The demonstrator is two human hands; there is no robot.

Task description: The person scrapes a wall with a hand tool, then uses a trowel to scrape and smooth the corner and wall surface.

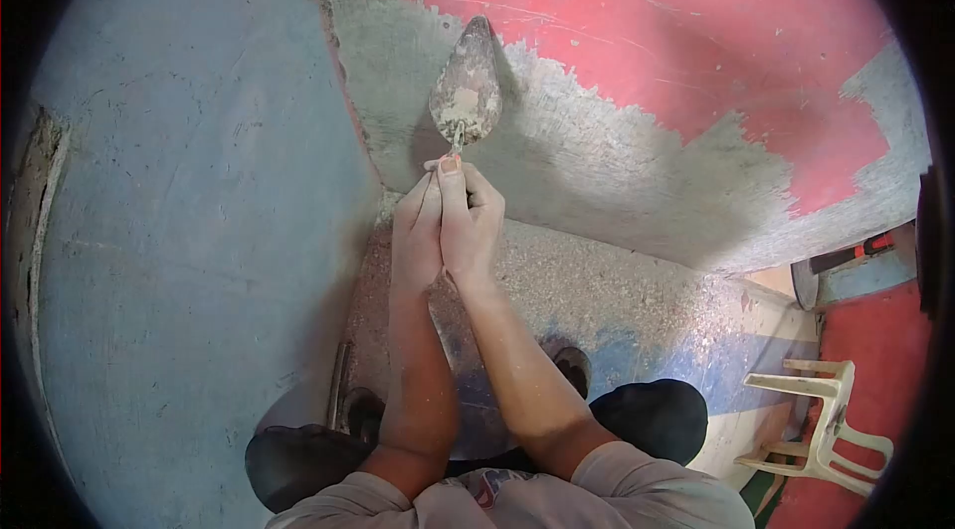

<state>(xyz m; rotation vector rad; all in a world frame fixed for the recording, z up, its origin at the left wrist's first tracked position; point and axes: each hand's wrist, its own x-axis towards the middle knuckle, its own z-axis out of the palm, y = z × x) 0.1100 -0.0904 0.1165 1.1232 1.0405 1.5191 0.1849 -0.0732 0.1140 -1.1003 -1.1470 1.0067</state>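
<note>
A pointed trowel, its blade dusty and spotted with pale residue, reaches up from my hands to the wall. Its tip lies by the border where red paint gives way to bare grey. My right hand is closed round the handle, thumb stretched along it towards the blade. Pressed against it, my left hand is closed round the same handle from the other side. Both hands look powdered with dust. Most of the handle is hidden inside the fingers.
A blue-grey wall stands close on my left and meets the scraped wall in a corner. Paint flakes and dust cover the floor. At right are a cream plastic chair and a red-and-black handled tool.
</note>
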